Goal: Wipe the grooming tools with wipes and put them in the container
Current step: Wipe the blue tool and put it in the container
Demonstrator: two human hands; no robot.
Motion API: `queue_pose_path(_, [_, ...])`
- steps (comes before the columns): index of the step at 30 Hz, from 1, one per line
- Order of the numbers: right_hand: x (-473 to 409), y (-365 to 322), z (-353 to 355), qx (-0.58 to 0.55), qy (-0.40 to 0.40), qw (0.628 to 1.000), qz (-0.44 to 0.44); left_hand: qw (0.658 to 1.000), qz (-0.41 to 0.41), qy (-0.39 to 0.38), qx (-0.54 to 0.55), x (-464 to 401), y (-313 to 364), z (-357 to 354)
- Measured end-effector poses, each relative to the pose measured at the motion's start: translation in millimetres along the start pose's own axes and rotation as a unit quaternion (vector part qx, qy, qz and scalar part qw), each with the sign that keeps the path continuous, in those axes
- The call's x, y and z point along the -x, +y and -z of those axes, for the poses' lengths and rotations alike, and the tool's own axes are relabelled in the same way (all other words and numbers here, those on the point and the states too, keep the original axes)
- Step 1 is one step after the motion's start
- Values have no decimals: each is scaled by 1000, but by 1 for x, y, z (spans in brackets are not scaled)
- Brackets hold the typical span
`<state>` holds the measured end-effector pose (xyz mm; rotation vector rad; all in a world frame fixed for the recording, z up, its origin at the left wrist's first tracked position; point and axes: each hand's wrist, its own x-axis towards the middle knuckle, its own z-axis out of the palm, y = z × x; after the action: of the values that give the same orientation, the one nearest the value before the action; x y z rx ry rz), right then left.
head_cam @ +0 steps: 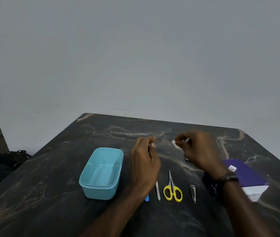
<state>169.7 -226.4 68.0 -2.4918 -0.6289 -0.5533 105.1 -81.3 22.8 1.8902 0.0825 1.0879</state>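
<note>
An empty light blue container [101, 173] stands on the dark marble table [50, 194]. To its right lie a blue-handled tool [146, 197] partly hidden by my left forearm, a slim metal tool [157, 191], yellow-handled scissors [172, 191] and a nail clipper [193, 193]. My left hand [144, 161] hovers above them with fingers curled, pinching a small pale scrap that is blurred. My right hand [200, 151] pinches a small white wipe [173, 142]. A bit of shiny metal [186, 158] shows under that hand.
A purple and white box [248, 178] lies at the table's right edge, partly behind my right wrist with its dark band. A black bag [7, 159] sits on the floor to the left. A plain wall stands behind the table.
</note>
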Motion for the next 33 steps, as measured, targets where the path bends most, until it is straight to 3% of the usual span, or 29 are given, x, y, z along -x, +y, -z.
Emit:
queue_pose_path(3, [21, 5, -21, -63, 10, 998, 13, 997, -29, 0, -71, -8, 7, 11])
queue_pose_path(6, [28, 9, -31, -96, 36, 994, 24, 980, -4, -81, -184, -12, 15, 26])
queue_pose_path(12, [37, 15, -39, -93, 81, 991, 55, 896, 118, -222, -365, -3, 25, 47])
queue_pose_path(18, [38, 16, -39, -93, 88, 989, 72, 808, 105, -330, -476, 14, 21, 39])
queue_pose_path(21, [39, 14, -40, -92, 85, 990, 70, 786, 91, -357, -497, 15, 18, 31])
queue_pose_path(29, [41, 10, -41, -93, 63, 992, 58, 776, 71, -372, -504, 14, 13, 22])
queue_pose_path(31, [42, 8, -42, -94, 74, 992, 38, 792, 68, -355, -492, 13, 13, 24])
queue_pose_path(33, [42, 7, -43, -97, 111, 989, -5, 829, 58, -308, -463, 10, 16, 24])
